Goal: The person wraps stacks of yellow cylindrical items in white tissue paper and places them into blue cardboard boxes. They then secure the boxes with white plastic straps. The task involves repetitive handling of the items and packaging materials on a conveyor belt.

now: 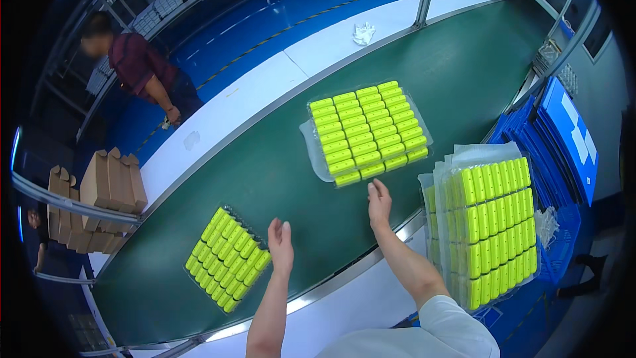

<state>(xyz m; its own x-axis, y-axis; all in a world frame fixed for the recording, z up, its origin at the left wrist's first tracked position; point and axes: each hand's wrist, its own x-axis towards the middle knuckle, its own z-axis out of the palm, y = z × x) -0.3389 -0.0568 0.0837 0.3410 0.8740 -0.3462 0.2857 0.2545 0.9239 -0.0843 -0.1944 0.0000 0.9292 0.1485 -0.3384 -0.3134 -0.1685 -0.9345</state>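
Observation:
My left hand (281,245) hovers over the green conveyor belt (318,225), fingers stretched out and holding nothing. Just left of it lies a clear plastic tray of bright yellow-green rectangular pieces (228,258), set at an angle. My right hand (379,205), fingers extended, is just below the near edge of a short stack of similar trays (368,129); whether it touches them I cannot tell. A translucent sheet (315,152) sticks out from under that stack. A taller stack of filled trays (500,232), with pale sheets between layers, stands to the right of my right forearm.
Blue folded plastic boxes (563,139) lean at the right, near a blue crate (563,238). Across the belt runs a white ledge (265,86) with a crumpled white item (363,33). Brown cartons (109,182) stand at the left. A person in a dark red shirt (142,63) stands beyond.

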